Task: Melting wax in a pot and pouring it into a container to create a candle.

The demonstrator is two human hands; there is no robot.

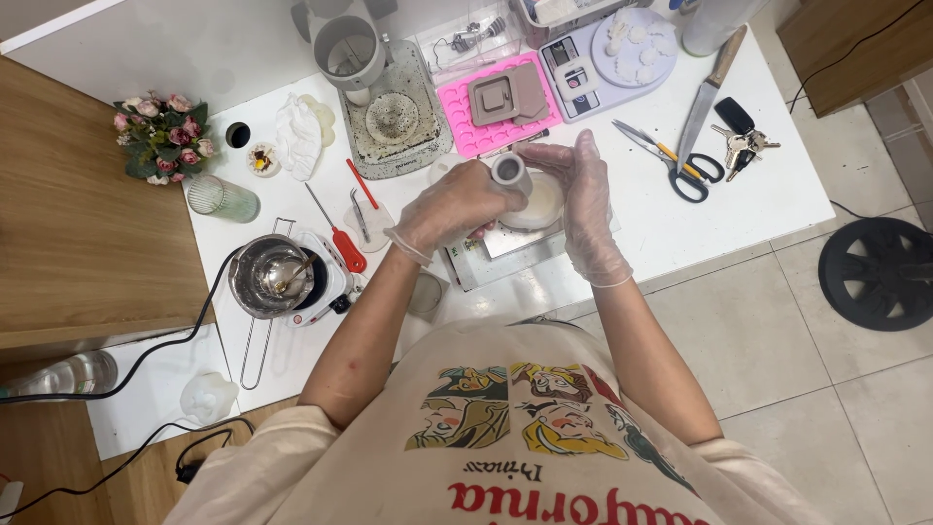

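Both hands wear thin clear gloves and meet above the centre of the white tabletop [758,209]. The left hand [452,206] reaches in from the 7 o'clock side, forearm extended, fingers wrapped shut around a small grey cylindrical cup [509,173] tilted on its side with its open mouth facing the camera. The right hand [581,190] comes in from 5 o'clock, palm turned inward, fingers extended and slightly spread, lying against the far side of a round white mould [540,204] without closing on it. The cup sits at the 11 o'clock rim of the mould, directly over it. The mould rests on a flat metal tray [505,255]. At 12 o'clock from the hands lies a pink silicone mould [462,117]. At 3 o'clock lie scissors [675,165] and a knife [708,92]. At 9 o'clock a steel melting pot [270,275] stands on a small electric hotplate [328,282]
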